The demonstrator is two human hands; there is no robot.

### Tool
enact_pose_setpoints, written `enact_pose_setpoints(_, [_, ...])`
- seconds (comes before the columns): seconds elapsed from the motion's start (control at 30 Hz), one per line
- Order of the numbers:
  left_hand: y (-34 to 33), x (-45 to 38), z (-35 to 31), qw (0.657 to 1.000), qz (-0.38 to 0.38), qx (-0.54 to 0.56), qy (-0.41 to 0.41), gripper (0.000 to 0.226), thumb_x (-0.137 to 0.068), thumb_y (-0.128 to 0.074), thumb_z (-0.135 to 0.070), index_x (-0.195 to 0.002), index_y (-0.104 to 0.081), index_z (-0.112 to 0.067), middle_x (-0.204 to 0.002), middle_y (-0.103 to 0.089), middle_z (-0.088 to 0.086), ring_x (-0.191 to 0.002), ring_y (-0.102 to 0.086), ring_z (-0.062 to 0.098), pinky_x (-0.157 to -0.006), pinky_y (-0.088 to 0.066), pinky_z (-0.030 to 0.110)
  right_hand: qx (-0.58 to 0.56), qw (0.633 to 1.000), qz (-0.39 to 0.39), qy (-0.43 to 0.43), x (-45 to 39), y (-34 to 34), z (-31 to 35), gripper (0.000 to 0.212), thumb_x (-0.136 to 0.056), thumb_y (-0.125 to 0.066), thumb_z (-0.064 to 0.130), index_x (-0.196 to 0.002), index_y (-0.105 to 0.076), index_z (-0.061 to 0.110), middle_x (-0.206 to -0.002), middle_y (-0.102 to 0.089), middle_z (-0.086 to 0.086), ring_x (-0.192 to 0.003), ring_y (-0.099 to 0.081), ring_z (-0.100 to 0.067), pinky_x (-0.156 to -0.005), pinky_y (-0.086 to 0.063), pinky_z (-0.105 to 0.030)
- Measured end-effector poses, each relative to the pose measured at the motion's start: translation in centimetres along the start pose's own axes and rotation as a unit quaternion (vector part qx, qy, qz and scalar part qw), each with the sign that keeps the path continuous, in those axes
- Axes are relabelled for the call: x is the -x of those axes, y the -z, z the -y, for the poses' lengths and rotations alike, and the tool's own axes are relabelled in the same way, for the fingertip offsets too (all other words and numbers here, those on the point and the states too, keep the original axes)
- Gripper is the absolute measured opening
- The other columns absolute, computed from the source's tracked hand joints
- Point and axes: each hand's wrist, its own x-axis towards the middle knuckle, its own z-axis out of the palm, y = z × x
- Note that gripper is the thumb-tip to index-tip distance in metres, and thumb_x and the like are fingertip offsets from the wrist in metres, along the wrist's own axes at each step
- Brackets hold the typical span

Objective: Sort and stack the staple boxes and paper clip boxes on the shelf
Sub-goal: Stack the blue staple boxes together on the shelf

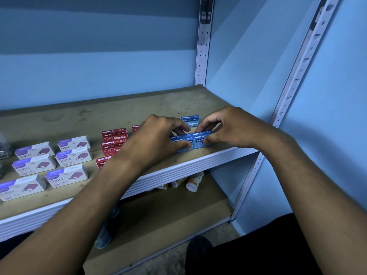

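Two blue staple boxes lie side by side near the front right of the wooden shelf. My left hand pinches the left blue box, and my right hand pinches the right blue box. Another blue staple box stands behind them. Red staple boxes sit in a column left of my left wrist, partly hidden by it. White and purple staple boxes lie in two columns at the far left.
A grey metal upright stands at the shelf's back right corner and another upright at the front right. Below, the lower shelf holds small white bottles. Dark items sit at the left edge.
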Motion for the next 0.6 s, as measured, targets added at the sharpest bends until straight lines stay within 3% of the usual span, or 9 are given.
enact_pose_setpoints(0.3, [-0.18, -0.03, 0.14, 1.0, -0.008, -0.004, -0.011, 0.04, -0.077, -0.079, -0.037, -0.114, -0.071, -0.025, -0.103, -0.074, -0.01, -0.09, -0.065, -0.004, -0.087, -0.056, 0.026, 0.012, 1.0, 0.008, -0.008, -0.12, 0.19, 0.27, 0.03, -0.078, -0.084, 0.022, -0.106, -0.078, 0.032, -0.102, -0.074, 0.018, -0.086, -0.06, 0.012, -0.067, -0.037, 0.004])
enact_pose_setpoints(0.47, [0.12, -0.21, 0.22, 0.999, -0.035, -0.016, -0.021, 0.047, -0.077, -0.067, -0.059, -0.113, -0.069, -0.029, -0.102, -0.072, -0.014, -0.088, -0.066, -0.001, -0.08, -0.058, 0.028, -0.025, 0.999, -0.021, -0.026, 0.31, 0.72, 0.44, 0.026, -0.081, -0.081, 0.036, -0.106, -0.077, 0.035, -0.099, -0.073, 0.019, -0.093, -0.064, 0.006, -0.085, -0.048, -0.013])
enact_pose_setpoints(0.6, [0.6, -0.95, 0.44, 0.997, -0.068, -0.042, -0.018, 0.032, -0.083, -0.069, -0.044, -0.111, -0.07, -0.028, -0.102, -0.073, -0.012, -0.09, -0.065, 0.003, -0.082, -0.056, 0.03, -0.034, 0.996, -0.084, -0.019, -0.42, 0.84, 0.05, 0.019, -0.087, -0.075, 0.036, -0.106, -0.076, 0.035, -0.1, -0.072, 0.021, -0.095, -0.063, 0.007, -0.076, -0.041, -0.008])
